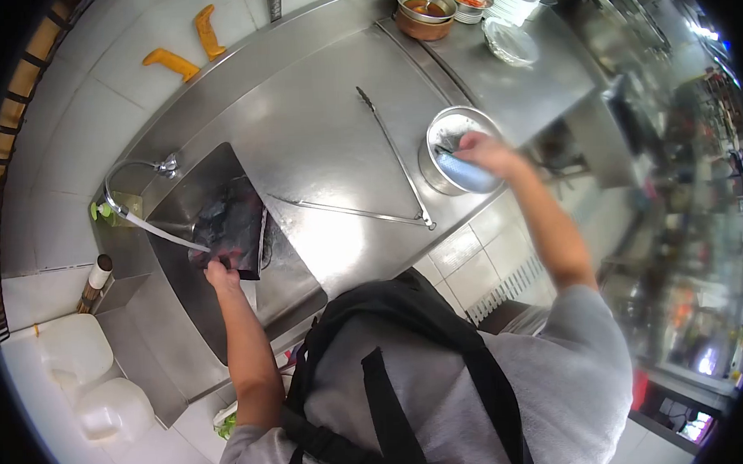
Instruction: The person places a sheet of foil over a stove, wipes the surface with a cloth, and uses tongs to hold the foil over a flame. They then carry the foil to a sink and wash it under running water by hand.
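Observation:
My left hand (pixel 221 272) is closed on the lower edge of a black plastic bag (pixel 226 218), which lies in the sink (pixel 296 306) with its opening facing right. My right hand (pixel 486 154) is over a round metal pot (pixel 429 167) on the counter, its fingers closed on a silvery-blue fish (pixel 467 175) that reaches into the pot. Motion smears this hand a little, and the pot's bottom is partly hidden. Between the two hands, a pair of long metal tongs (pixel 397 160) lies spread on the counter.
A curved tap (pixel 112 181) with a white hose (pixel 168 235) reaches over the sink. Yellow-handled knives (pixel 173 62) are by the wall. Pots of food (pixel 424 14), stacked plates (pixel 511 4) and a wrapped dish (pixel 510 42) stand at the back right. White jugs (pixel 114 409) are at lower left.

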Demonstrator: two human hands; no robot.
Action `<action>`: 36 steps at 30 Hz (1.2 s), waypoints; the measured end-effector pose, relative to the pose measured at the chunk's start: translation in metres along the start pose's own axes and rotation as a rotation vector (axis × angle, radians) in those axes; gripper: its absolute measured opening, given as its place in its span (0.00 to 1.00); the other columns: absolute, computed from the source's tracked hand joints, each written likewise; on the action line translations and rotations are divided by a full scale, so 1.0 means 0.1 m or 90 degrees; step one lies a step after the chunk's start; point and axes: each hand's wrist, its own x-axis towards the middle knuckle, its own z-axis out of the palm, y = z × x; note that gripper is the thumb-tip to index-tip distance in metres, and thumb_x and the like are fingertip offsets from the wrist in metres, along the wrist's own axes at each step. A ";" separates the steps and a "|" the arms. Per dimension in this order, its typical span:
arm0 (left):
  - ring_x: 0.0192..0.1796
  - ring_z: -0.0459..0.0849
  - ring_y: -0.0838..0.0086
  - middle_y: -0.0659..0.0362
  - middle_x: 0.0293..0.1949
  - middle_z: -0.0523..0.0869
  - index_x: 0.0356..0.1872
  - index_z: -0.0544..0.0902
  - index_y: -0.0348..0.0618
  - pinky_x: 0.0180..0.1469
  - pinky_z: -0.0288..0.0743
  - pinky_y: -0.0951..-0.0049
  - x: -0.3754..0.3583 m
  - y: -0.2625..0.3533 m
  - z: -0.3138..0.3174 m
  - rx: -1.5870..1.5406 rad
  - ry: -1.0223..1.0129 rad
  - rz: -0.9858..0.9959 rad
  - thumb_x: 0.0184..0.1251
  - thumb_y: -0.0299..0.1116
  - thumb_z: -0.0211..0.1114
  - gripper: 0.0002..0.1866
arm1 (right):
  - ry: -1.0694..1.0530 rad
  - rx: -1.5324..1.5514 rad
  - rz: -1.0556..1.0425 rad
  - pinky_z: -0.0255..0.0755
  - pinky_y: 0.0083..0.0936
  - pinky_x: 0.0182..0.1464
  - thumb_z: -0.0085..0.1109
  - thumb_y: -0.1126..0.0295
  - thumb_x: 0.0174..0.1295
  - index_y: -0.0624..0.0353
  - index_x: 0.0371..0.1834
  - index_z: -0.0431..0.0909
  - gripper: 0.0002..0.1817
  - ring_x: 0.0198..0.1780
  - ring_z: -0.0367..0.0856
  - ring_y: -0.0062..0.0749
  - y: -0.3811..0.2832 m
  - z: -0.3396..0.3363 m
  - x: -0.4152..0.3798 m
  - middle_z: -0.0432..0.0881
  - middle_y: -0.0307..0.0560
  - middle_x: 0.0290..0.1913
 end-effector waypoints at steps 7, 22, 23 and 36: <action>0.28 0.82 0.61 0.52 0.35 0.81 0.45 0.74 0.36 0.25 0.82 0.56 0.30 -0.10 -0.19 -0.009 -0.067 -0.007 0.57 0.16 0.53 0.14 | -0.017 -0.231 -0.039 0.67 0.29 0.59 0.53 0.48 0.63 0.55 0.62 0.71 0.30 0.60 0.72 0.39 0.00 0.17 -0.04 0.69 0.48 0.66; 0.42 0.82 0.70 0.59 0.42 0.80 0.51 0.68 0.52 0.34 0.80 0.68 -0.57 -0.16 0.03 0.023 -0.116 0.073 0.66 0.20 0.54 0.16 | -0.108 -0.827 -0.141 0.72 0.39 0.54 0.54 0.75 0.48 0.64 0.45 0.77 0.18 0.51 0.78 0.54 0.16 -0.20 0.21 0.80 0.63 0.47; 0.42 0.82 0.70 0.59 0.42 0.80 0.51 0.68 0.52 0.34 0.80 0.68 -0.53 -0.20 0.02 0.015 -0.102 0.084 0.66 0.20 0.54 0.16 | -0.073 -0.812 -0.148 0.72 0.39 0.53 0.53 0.75 0.48 0.64 0.44 0.78 0.17 0.50 0.78 0.55 0.20 -0.22 0.27 0.80 0.63 0.46; 0.40 0.80 0.68 0.57 0.38 0.78 0.52 0.67 0.46 0.35 0.82 0.64 -0.22 0.36 -0.24 0.081 -0.141 0.051 0.69 0.21 0.49 0.13 | 0.431 -0.402 -0.367 0.70 0.44 0.41 0.51 0.68 0.57 0.66 0.40 0.74 0.13 0.39 0.77 0.61 -0.68 0.49 0.01 0.79 0.64 0.34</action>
